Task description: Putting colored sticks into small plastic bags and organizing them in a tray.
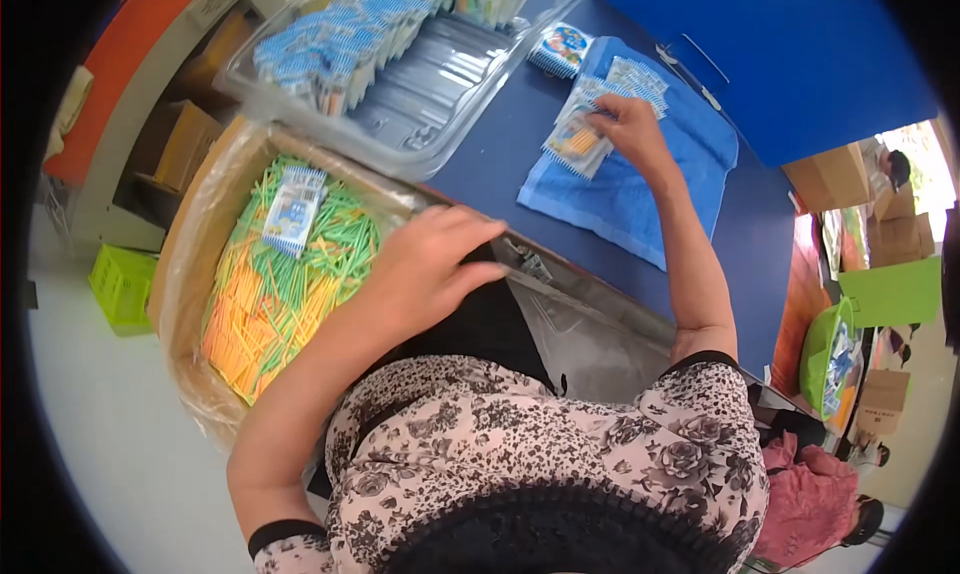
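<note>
My right hand is closed at the fingertips on a small clear-and-blue packet with orange sticks in it, over a blue towel. Several similar packets lie on the towel just beyond that hand. My left hand hovers at the near right edge of a plastic-lined cardboard box. Its thumb and fingers are apart, with nothing between them. Loose thin green, yellow and orange sticks fill the box. On top of them lies one blue-and-white packet.
A clear plastic tray with rows of blue packets stands behind the box. Another small stack of packets sits on the blue table. A large blue panel rises at the back right. A green basket stands far right, near another person.
</note>
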Demonstrator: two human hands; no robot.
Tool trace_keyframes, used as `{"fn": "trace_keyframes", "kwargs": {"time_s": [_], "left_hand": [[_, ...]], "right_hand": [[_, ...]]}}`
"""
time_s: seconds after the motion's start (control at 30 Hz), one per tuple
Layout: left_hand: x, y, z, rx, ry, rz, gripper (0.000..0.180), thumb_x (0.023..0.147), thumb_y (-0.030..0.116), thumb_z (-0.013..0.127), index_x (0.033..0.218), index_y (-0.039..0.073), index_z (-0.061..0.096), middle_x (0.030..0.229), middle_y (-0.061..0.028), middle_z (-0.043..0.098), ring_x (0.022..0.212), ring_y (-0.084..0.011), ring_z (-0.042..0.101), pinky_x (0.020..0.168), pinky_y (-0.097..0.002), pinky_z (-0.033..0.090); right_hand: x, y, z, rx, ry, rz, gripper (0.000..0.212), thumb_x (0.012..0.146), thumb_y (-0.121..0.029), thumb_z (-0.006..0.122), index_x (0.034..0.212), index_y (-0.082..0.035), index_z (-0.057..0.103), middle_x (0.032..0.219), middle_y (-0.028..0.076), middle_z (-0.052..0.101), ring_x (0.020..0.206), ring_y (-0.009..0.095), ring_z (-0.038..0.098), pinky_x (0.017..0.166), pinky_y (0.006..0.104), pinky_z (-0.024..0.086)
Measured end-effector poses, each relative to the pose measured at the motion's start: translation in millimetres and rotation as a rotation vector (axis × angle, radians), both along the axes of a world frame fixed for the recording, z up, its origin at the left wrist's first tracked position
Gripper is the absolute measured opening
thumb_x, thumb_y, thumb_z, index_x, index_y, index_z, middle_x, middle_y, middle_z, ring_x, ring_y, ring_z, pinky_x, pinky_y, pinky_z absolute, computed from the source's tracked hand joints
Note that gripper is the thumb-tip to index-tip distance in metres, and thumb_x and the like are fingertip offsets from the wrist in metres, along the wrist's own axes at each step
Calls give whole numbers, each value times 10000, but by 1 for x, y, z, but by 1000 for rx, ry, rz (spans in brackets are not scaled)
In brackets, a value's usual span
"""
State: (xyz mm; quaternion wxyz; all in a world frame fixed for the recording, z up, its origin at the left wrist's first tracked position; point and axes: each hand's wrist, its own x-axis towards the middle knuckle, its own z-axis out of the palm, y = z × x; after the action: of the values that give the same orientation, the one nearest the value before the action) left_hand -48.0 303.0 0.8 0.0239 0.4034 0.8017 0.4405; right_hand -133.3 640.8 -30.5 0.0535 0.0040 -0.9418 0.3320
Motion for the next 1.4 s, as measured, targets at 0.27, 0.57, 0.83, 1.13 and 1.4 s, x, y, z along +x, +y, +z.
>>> {"fn": "trace_keyframes", "kwargs": {"time_s": [0.27,0.57,0.83,1.13,1.4], "left_hand": [[-85,156,-66,-143,135,188,669,724,188,759,1290,35,437,1255,-144,490,1108,-367,449,892,-453,394],[-116,182,-76,-220,-160,302,951,642,194,824,1414,62,283,1263,-139,486,1152,-347,421,938,-485,339],[-126,191,-74,-219,-242,284,1060,582,196,856,1440,81,245,1214,-123,489,1140,-325,429,939,-466,333],[-130,184,-80,-47,-182,187,1096,526,144,868,1431,90,252,1245,-116,455,1183,-296,413,966,-458,337],[-139,195,-58,400,-498,-42,944,470,60,873,1289,74,404,1222,-119,534,1153,-255,513,985,-355,411]], "right_hand": [[-58,157,-51,-72,345,-391,283,829,-233,675,989,0,659,862,64,648,772,137,594,645,273,470],[-86,149,-31,-561,-164,-620,305,848,-321,660,1002,-57,652,824,11,606,688,100,513,590,260,417],[-82,143,-28,-587,-59,-242,245,844,-255,683,962,-47,634,804,-9,606,673,69,522,595,242,432],[-41,87,2,-828,-13,-47,182,823,-126,704,957,-34,620,833,11,649,747,77,608,659,202,485],[-34,59,-1,-781,-180,17,303,811,-166,725,1048,-28,595,983,73,654,854,115,615,749,253,501]]}}
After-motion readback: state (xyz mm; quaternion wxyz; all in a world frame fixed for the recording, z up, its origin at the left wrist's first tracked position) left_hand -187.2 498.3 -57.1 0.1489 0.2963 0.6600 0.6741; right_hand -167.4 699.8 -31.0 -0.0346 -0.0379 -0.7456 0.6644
